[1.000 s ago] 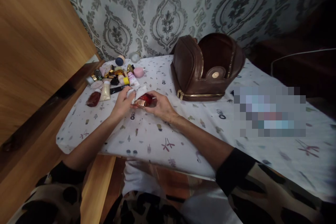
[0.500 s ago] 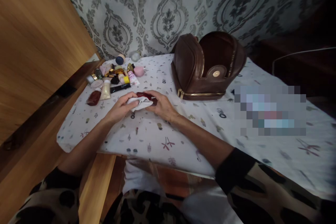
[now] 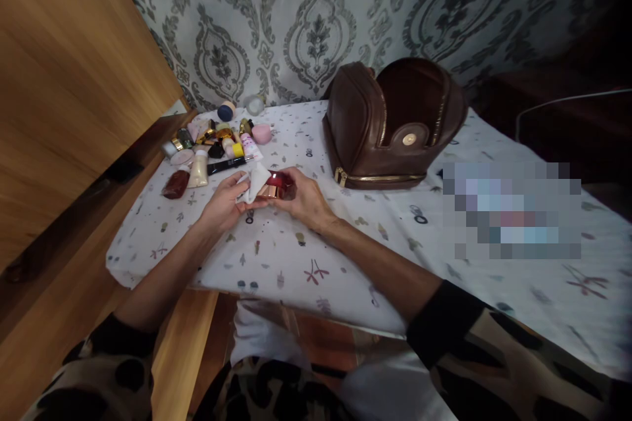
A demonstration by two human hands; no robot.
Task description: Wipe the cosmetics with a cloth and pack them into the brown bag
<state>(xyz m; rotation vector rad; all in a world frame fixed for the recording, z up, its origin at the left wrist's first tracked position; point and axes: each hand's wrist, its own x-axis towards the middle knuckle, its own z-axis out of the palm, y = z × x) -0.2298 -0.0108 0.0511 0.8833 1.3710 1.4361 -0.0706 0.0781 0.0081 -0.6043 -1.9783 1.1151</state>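
Note:
My left hand (image 3: 226, 200) is closed on a crumpled white cloth or tissue (image 3: 255, 182), whose folds lie against one end of a dark red glass bottle (image 3: 282, 179). Shiny copper-gold shows on the bottle's near side. My right hand (image 3: 309, 200) grips the bottle's other end, fingers wrapped around it. Both hands are above the patterned white cover, left of the brown bag (image 3: 380, 125). Just beyond my left hand lies a black tube (image 3: 227, 164), with a cream-coloured tube (image 3: 199, 170) and a dark red bottle (image 3: 176, 183) to its left.
Several cosmetics, among them a pink jar (image 3: 261, 133) and a dark round lid (image 3: 226, 111), cluster at the back left. The unzipped bag stands against the wallpapered wall. A wooden panel (image 3: 83, 79) borders the left side. A pixelated patch (image 3: 508, 210) covers something at right.
The red bottle has turned in my hands, so more of its red glass and copper-gold part shows. The white cloth has shifted up and to the left end of it.

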